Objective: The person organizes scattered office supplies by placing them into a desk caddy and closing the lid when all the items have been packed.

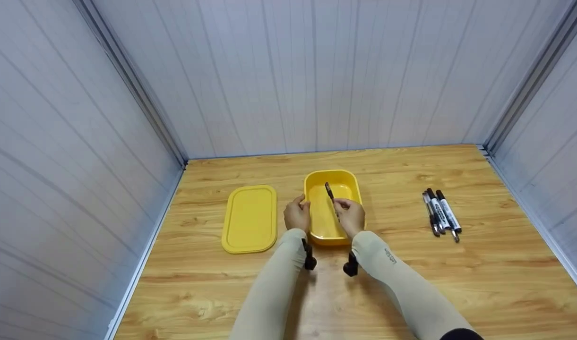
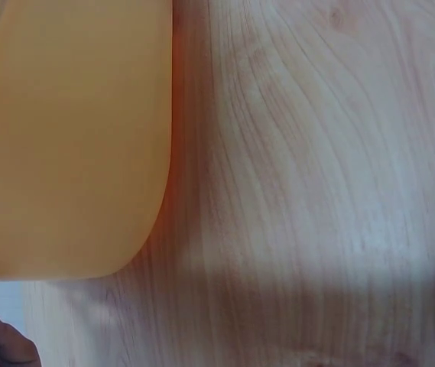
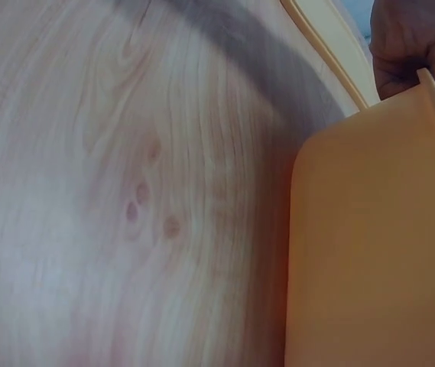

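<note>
- Here, the right hand (image 1: 351,217) has its fingers clamped together on a black pen (image 1: 329,190).
- The pen leans, and one end sticks out past those fingers, away from the person. It is over the inside of the box (image 1: 322,222). I cannot tell if it touches the bottom.
- The box is yellow. It sits between the left fingers and the right fingers.
- The left hand (image 1: 297,215) grips the box's left side, with its fingers clamped on the edge.
- The lid (image 1: 250,219) is yellow too. It lies flat, to the left of the left fingers, apart from the box.
- More pens (image 1: 449,211) lie in a bunch well to the right of the right fingers. Two are fat and white with black caps, and thin ones lie close beside them.
- The wood tabletop (image 1: 387,179) is below all the fingers.
- Pale sleeves (image 1: 274,288) cover the arms behind the fingers.
- A white wall (image 1: 293,85) stands far beyond the fingers.
</note>
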Motion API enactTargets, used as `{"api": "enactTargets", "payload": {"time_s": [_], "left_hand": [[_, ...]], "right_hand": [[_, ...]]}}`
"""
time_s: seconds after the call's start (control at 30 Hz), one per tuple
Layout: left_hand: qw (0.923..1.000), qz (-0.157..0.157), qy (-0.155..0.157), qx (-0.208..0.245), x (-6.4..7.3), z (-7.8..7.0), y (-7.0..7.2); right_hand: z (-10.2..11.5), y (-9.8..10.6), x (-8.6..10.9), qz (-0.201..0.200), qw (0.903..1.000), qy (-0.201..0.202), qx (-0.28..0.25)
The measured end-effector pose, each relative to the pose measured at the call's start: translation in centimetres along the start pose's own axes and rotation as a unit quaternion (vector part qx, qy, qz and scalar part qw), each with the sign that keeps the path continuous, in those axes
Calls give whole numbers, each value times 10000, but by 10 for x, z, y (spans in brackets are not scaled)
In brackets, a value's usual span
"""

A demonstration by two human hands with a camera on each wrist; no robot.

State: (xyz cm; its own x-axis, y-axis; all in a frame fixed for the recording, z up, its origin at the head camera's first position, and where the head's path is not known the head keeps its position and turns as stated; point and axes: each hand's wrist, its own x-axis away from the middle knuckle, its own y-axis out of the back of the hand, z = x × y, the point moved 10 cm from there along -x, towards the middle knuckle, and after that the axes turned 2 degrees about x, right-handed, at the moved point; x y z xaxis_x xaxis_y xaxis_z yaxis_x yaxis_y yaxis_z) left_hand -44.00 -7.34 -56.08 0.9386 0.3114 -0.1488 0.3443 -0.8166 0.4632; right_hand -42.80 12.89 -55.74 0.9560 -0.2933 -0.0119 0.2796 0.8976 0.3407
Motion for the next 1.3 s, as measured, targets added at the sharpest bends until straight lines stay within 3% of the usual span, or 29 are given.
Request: {"api": "enactTargets", "payload": {"time_s": [0.23, 0.47, 0.8, 1.0, 1.3], "left_hand": [[9996, 121, 222, 80, 1, 1, -1], [9994, 128, 296, 120, 0, 1, -1], [9999, -27, 150, -28, -1, 3, 0], [10000, -44, 26, -11, 1, 1, 1], [9999, -64, 92, 15, 1, 2, 0]], "right_hand": [[-4, -4, -1, 59, 9998, -115, 154], [-4, -12, -4, 205, 9997, -140, -51], [-10, -28, -3, 690, 9972, -276, -53], [-10, -30, -4, 714, 9971, -259, 70], [-14, -36, -3, 900, 9949, -445, -68]]}}
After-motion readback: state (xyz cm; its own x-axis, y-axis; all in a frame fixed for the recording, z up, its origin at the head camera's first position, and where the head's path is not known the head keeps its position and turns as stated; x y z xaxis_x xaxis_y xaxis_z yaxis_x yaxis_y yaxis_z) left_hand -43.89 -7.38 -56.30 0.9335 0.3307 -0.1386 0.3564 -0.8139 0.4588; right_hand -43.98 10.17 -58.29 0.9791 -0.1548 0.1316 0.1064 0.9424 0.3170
